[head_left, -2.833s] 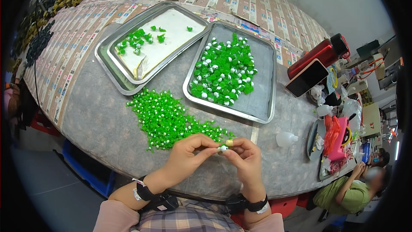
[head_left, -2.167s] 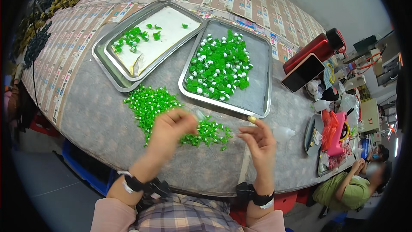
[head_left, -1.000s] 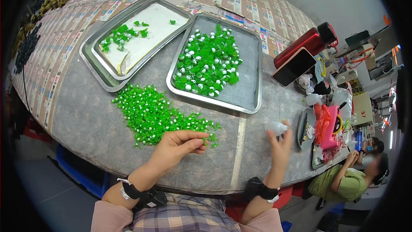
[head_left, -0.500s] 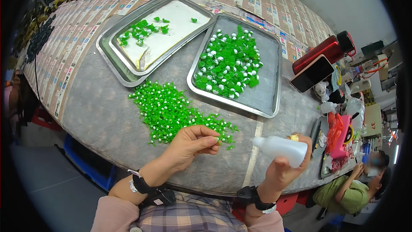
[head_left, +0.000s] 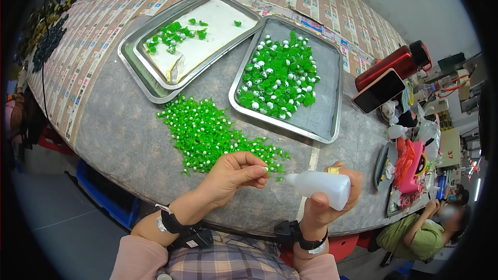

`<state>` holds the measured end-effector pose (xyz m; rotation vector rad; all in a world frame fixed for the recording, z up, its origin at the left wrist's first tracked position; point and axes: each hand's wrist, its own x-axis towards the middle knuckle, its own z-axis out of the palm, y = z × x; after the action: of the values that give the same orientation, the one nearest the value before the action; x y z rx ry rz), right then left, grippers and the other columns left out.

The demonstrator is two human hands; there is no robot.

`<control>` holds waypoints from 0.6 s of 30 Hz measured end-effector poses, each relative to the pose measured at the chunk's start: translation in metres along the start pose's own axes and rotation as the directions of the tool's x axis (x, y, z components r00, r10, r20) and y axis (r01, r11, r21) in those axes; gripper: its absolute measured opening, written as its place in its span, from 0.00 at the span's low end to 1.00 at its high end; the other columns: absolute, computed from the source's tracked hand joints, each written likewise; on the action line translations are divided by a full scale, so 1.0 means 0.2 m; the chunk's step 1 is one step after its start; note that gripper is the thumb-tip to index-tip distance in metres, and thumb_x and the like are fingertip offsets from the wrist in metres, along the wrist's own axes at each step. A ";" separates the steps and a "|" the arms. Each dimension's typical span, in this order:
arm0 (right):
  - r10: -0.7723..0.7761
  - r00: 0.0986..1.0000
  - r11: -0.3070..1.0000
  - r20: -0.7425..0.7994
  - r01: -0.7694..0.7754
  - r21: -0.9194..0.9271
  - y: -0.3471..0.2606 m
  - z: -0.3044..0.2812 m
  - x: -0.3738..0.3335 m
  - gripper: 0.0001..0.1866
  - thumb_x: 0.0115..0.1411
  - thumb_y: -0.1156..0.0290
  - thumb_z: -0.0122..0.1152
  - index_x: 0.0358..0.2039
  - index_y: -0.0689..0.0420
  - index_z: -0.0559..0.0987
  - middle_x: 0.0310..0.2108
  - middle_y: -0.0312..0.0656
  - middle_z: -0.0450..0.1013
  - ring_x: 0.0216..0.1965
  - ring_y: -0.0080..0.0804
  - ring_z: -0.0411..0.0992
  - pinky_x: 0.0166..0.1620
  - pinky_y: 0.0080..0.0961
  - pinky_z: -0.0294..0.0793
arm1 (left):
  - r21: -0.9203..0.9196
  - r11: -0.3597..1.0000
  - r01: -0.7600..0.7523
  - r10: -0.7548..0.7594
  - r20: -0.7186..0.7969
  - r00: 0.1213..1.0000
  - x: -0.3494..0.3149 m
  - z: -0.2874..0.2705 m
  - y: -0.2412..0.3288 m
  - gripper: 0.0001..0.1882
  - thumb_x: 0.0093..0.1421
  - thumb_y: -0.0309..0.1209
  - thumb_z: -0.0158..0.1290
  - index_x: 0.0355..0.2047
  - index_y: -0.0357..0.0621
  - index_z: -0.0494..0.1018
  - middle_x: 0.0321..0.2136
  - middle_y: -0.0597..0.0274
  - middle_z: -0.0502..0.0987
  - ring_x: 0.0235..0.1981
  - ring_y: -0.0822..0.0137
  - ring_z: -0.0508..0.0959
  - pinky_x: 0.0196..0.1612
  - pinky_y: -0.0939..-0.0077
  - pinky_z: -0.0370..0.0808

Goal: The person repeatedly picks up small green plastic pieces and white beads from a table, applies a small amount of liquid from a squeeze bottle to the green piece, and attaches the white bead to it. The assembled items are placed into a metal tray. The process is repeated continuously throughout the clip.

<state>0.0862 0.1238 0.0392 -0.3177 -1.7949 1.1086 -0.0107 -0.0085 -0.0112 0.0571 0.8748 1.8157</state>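
Observation:
My left hand (head_left: 236, 175) pinches a small green and white piece (head_left: 266, 169) at its fingertips, just in front of a heap of similar small green pieces with white dots (head_left: 205, 135). In my right hand (head_left: 332, 197) lies a white translucent squeeze bottle (head_left: 324, 185), tipped on its side with its narrow nozzle aimed left at the pinched piece. A gap separates the nozzle from my left fingertips. Yellowish tape or wrap (head_left: 334, 170) shows on a finger of my right hand.
Behind the heap stands a metal tray (head_left: 336, 98) of green pieces with white eyeball-like balls. Two stacked trays (head_left: 150, 91) at left hold a few such pieces. A phone (head_left: 379, 91) leans on a red bottle (head_left: 391, 65). Another person (head_left: 415, 233) sits at far right.
My right hand has brought the squeeze bottle left and slightly down, nearer to my left fingertips. My left hand has hardly moved and keeps its pinch.

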 end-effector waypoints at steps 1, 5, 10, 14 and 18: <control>0.010 1.000 1.000 0.000 -0.010 -0.014 -0.01 0.01 0.00 0.29 0.32 0.50 0.68 0.25 0.58 0.66 0.18 0.34 0.61 0.19 0.22 0.58 0.22 0.17 0.56 | 0.000 1.000 0.001 -0.001 0.001 1.000 0.00 0.00 0.00 0.05 0.51 0.27 0.50 0.28 0.39 0.70 0.23 0.63 0.73 0.23 0.75 0.73 0.30 0.82 0.73; 0.040 0.999 0.999 -0.031 -0.041 -0.016 0.00 0.00 -0.01 0.29 0.33 0.50 0.67 0.26 0.58 0.66 0.19 0.34 0.60 0.19 0.22 0.58 0.22 0.18 0.56 | 0.002 1.000 0.008 -0.008 0.006 1.000 0.00 0.00 0.00 0.05 0.51 0.28 0.50 0.28 0.39 0.70 0.23 0.62 0.73 0.23 0.75 0.73 0.30 0.82 0.73; 0.050 0.996 0.995 -0.070 -0.056 -0.087 -0.02 0.00 0.01 0.30 0.38 0.44 0.59 0.26 0.59 0.64 0.20 0.35 0.58 0.20 0.24 0.58 0.31 0.23 0.59 | 0.001 1.000 0.017 -0.017 -0.039 0.999 0.00 0.01 0.00 0.04 0.50 0.27 0.50 0.26 0.40 0.68 0.22 0.59 0.73 0.22 0.71 0.73 0.27 0.79 0.72; 0.075 0.997 0.979 -0.025 -0.079 -0.189 -0.02 0.00 0.00 0.31 0.40 0.40 0.55 0.26 0.59 0.63 0.21 0.35 0.57 0.21 0.24 0.58 0.34 0.26 0.60 | 0.002 1.000 0.021 -0.021 -0.037 0.999 0.00 0.00 0.00 0.04 0.51 0.28 0.50 0.26 0.40 0.69 0.22 0.59 0.73 0.22 0.71 0.73 0.27 0.79 0.72; 0.005 0.998 0.985 -0.065 -0.016 -0.174 0.00 0.00 0.00 0.30 0.38 0.42 0.58 0.26 0.59 0.64 0.20 0.34 0.57 0.20 0.24 0.57 0.27 0.23 0.58 | 0.000 1.000 0.021 -0.021 -0.027 0.999 0.00 0.00 0.00 0.04 0.50 0.27 0.50 0.26 0.40 0.69 0.22 0.59 0.73 0.23 0.71 0.74 0.27 0.79 0.72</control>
<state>0.0867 0.1237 0.0395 -0.4630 -1.8381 0.9396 -0.0103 -0.0087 -0.0122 0.0242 0.8916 1.8006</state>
